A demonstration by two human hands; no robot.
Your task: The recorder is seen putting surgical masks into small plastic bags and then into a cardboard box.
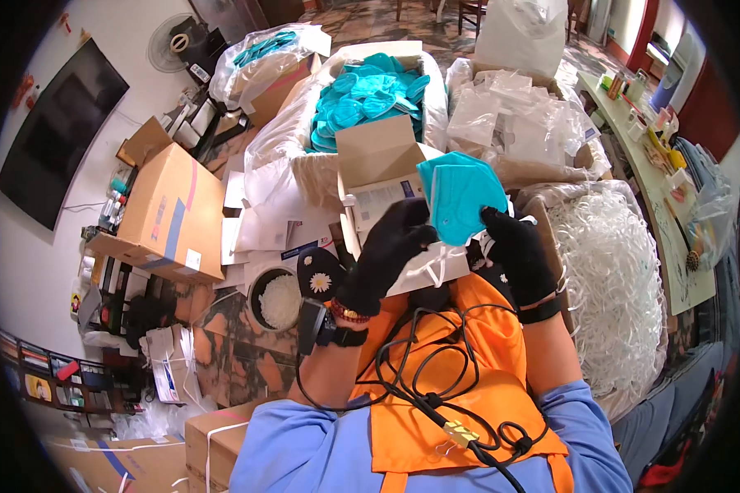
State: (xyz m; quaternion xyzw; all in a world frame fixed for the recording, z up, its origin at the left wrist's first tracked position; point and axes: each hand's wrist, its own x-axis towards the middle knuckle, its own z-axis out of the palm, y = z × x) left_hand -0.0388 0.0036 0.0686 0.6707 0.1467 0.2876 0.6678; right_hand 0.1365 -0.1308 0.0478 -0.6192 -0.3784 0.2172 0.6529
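Observation:
In front of me a teal folded face mask [460, 197] is held up over an open white box [376, 152]. It looks like more than one layer, perhaps a small stack. My right hand [518, 251], in a black glove, pinches the mask's right edge, with white strap around the fingers. My left hand [390, 251], also gloved, has its fingers curled together at the mask's lower left edge. White strap hangs below the mask. Printed paper lies inside the box.
Behind stands a lined carton of teal masks [370, 94], beside a carton of clear plastic bags [514, 115]. At right is a carton heaped with white straps [608, 279]. A round tub of white pieces [278, 300] and a cardboard box [168, 214] are left. Black cables [427, 361] cross my orange apron.

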